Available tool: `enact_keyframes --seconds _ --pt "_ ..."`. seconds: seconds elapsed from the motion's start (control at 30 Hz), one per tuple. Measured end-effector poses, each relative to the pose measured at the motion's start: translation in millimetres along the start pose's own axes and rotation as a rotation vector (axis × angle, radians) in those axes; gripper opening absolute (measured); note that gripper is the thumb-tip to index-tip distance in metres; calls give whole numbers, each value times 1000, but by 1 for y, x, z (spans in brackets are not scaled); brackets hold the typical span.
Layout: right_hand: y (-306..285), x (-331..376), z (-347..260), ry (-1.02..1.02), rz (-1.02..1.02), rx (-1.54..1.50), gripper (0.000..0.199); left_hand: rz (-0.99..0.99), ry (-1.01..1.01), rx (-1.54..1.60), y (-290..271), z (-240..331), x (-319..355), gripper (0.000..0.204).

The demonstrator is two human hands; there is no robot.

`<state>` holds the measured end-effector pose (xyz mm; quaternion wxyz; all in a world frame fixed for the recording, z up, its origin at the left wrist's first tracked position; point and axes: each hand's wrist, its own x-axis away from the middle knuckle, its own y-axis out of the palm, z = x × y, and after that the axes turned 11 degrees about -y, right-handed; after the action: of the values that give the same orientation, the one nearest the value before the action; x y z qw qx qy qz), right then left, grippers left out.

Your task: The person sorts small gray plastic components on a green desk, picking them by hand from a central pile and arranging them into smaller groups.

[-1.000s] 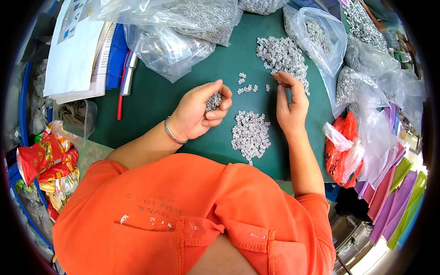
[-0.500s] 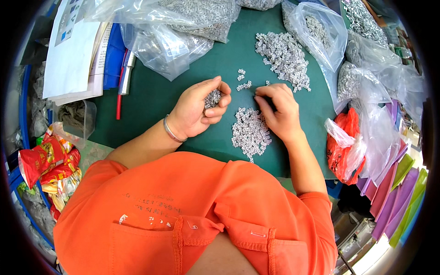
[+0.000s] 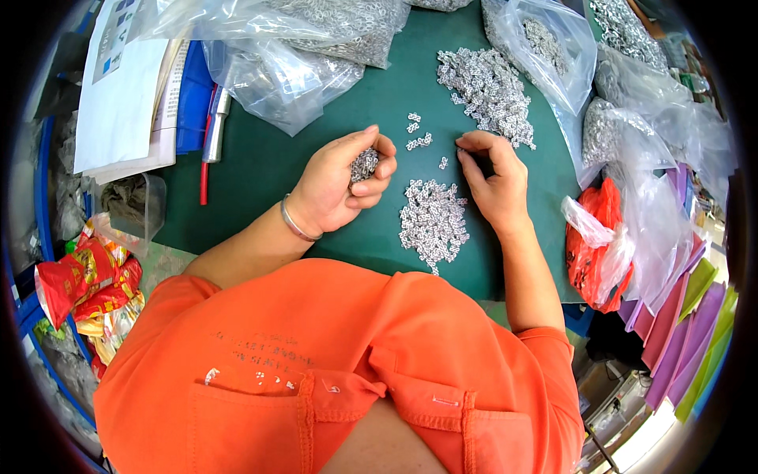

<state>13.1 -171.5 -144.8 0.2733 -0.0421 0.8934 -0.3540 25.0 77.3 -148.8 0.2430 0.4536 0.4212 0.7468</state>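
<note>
My left hand (image 3: 339,175) is curled around a clump of small silvery metal parts (image 3: 364,164), held above the green tabletop (image 3: 332,245). To its right, my right hand (image 3: 496,175) has thumb and forefinger brought together, with a tiny dark piece at their tips, too small to name. Between the hands lie a single metal part (image 3: 444,163) and a few more loose parts (image 3: 419,141). A near pile of the same parts (image 3: 433,223) sits below and left of my right hand. Farther off spreads a larger pile (image 3: 488,96).
Clear plastic bags of metal parts (image 3: 339,31) stand at the back, with another open bag (image 3: 553,55) at the far right. A red plastic bag (image 3: 598,245) hangs by the right edge. Papers (image 3: 122,95), a blue folder (image 3: 192,103) and a red pen (image 3: 204,186) lie at left.
My right hand has moved slightly right, away from the near pile. A single part now shows on the table between the hands. My left hand stays closed around its clump.
</note>
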Motion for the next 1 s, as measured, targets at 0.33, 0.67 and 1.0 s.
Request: enact_keyframes --seconds 0.33,0.67,1.0 --pt "-4 11 8 7 112 35 32 11 -2 2 0 0 0 34" --pt "-5 1 -13 -149 -198 -134 41 -10 -3 -6 -1 0 0 35" --pt "10 -23 -9 90 -106 -150 15 8 10 -9 1 -1 1 35"
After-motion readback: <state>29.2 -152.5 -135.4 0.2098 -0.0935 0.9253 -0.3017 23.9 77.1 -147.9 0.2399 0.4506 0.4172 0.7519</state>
